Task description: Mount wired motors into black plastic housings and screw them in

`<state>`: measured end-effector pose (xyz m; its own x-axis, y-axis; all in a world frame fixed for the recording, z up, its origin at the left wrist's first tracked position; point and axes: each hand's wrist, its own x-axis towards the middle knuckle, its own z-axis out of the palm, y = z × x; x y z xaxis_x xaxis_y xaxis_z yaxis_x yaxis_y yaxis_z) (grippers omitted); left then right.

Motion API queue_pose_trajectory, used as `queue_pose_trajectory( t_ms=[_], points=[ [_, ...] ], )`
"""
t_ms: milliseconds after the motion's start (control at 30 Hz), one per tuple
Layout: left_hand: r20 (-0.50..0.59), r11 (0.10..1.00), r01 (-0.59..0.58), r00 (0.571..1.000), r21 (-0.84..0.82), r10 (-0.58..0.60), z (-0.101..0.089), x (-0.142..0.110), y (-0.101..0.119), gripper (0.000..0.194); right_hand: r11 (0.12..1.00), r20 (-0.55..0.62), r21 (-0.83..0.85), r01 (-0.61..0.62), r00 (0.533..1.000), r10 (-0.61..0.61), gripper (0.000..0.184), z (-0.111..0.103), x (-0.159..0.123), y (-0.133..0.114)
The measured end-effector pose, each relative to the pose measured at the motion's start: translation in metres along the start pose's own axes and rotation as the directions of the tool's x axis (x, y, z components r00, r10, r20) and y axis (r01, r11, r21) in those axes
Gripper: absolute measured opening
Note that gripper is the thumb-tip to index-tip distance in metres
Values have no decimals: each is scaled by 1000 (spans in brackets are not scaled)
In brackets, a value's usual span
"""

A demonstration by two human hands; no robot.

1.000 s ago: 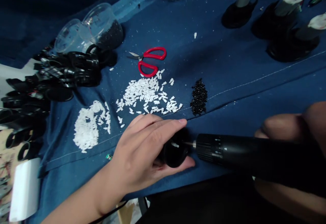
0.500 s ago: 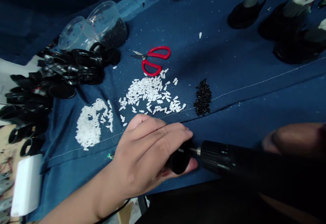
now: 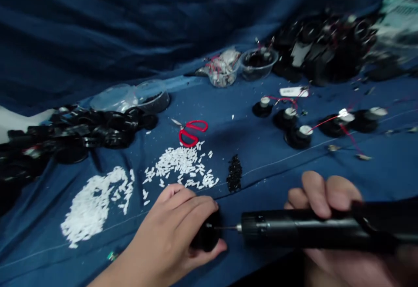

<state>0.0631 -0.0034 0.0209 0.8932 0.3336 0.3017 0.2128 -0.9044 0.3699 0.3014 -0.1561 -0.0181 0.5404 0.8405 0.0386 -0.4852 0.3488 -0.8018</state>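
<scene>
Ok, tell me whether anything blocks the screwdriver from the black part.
Nothing visible does: between the screwdriver in the right hand and the black part in the left hand, only the screwdriver's own thin bit shows.

I count my two hands [image 3: 179, 232] [image 3: 318, 195], one electric screwdriver [image 3: 294, 228] and one black part [image 3: 208, 234]. On my worktop [image 3: 392, 167] are one pair of scissors [image 3: 183, 129], two white heaps [image 3: 86, 206] [image 3: 178, 160], one black heap [image 3: 234, 173] and five pale-topped cylinders [image 3: 306, 131].
</scene>
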Motion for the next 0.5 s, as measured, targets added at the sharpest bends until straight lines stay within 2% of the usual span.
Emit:
queue_pose_trajectory(
  t_ms=[67,133,300,400,500],
  points=[
    [-7,999,-19,1000,49,20,1,-1,0,31,992,-52,85,93,995,-89,45,7,6,-4],
    [-17,998,-20,1000,67,21,4,-4,-2,21,980,-148,153,131,983,-109,41,11,8,-3],
    [-74,996,-51,996,71,56,10,-12,-8,22,986,-356,100,130,930,-87,25,23,17,15],
    [-84,988,-98,991,119,108,4,-8,-8,21,991,-313,99,86,948,-51,31,31,27,20],
    [-66,971,-147,985,188,162,-4,-3,-6,23,980,-228,199,-11,972,57,38,33,34,18]
  ],
)
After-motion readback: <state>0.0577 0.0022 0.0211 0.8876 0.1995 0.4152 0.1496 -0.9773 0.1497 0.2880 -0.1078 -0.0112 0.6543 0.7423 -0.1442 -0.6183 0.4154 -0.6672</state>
